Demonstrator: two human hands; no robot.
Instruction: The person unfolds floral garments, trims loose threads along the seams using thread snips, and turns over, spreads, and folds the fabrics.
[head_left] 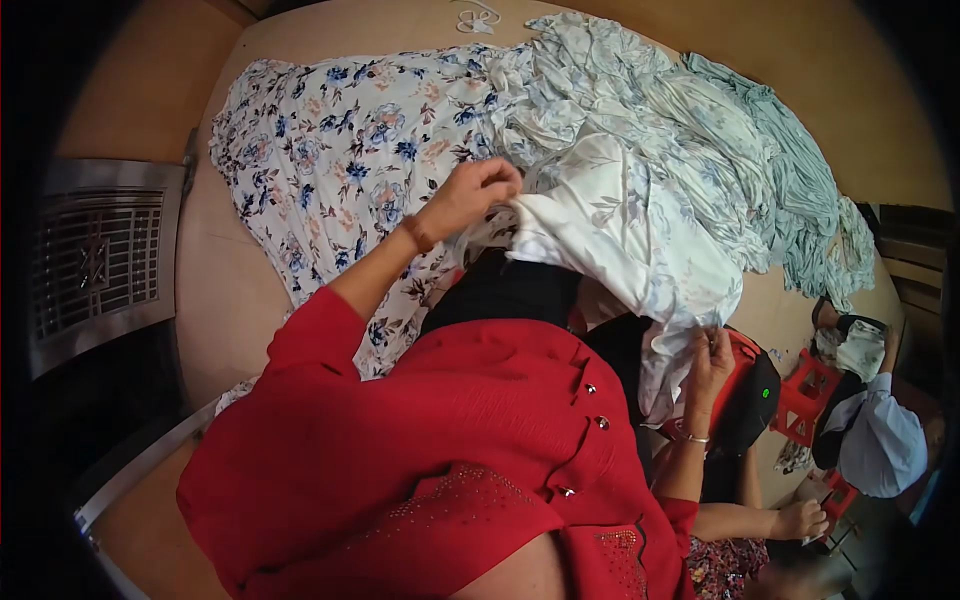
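Note:
A white cloth with pale leaf and flower print point(620, 215) stretches between my two hands. My left hand point(478, 195), with a brown band at the wrist, is closed on its edge, fingers pinched together. My right hand point(710, 362), with a bracelet, grips the cloth lower down on the right, and a part of the cloth hangs beside it. Beyond my left hand lies a white fabric with blue and peach flowers point(370, 120).
Crumpled pale floral cloth point(600, 80) and grey-green cloth point(800, 190) lie across the table point(225, 280). A metal grille point(100, 255) stands left. Red stools point(805, 397) and two other people are at the right; one person's hand point(800, 521) is near my right arm.

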